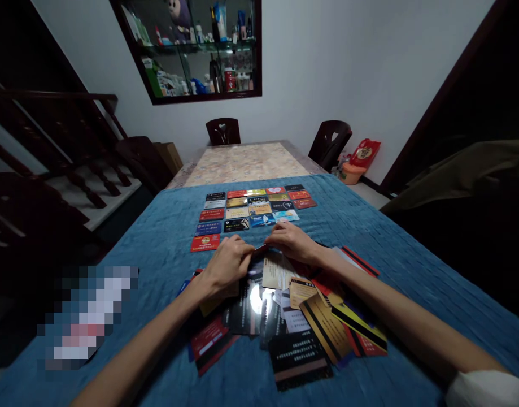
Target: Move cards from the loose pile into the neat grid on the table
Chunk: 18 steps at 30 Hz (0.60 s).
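My left hand and my right hand meet over the near part of the table. Between their fingertips they pinch one thin card, seen almost edge-on, so its face is hidden. Below my hands lies a loose, overlapping pile of plastic cards, with a black card, a gold card and a red card among them, many with magnetic stripes up. Beyond my fingers, several cards are laid out in rough columns, including a red card at the near left and a blue card.
A blue cloth covers the near table, and a patterned cover shows at the far end. A blurred-out object lies at left. Dark chairs stand around the table. A glass-shelved cabinet is set in the wall.
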### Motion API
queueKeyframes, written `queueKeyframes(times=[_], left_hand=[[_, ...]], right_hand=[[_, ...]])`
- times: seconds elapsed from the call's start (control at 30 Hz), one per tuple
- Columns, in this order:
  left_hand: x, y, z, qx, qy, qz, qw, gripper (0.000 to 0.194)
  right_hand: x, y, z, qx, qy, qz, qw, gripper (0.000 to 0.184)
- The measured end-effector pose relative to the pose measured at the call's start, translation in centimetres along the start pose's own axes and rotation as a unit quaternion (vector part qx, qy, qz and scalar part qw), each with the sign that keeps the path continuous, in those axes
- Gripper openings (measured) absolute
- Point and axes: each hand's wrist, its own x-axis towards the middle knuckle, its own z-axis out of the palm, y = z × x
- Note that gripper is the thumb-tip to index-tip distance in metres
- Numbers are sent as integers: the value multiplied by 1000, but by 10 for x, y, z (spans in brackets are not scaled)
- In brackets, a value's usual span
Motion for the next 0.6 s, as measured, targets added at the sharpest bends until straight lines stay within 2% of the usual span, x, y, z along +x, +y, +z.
queueKeyframes(times=[0.33, 0.6], left_hand=[[-1, -12, 4, -30, 45, -20, 998, 24], [0, -20, 7, -7, 51, -11, 999, 25]], right_hand=[[0, -7, -4, -7, 5, 36, 999, 26], [-2, -2, 6, -12, 24, 35, 999, 27]])
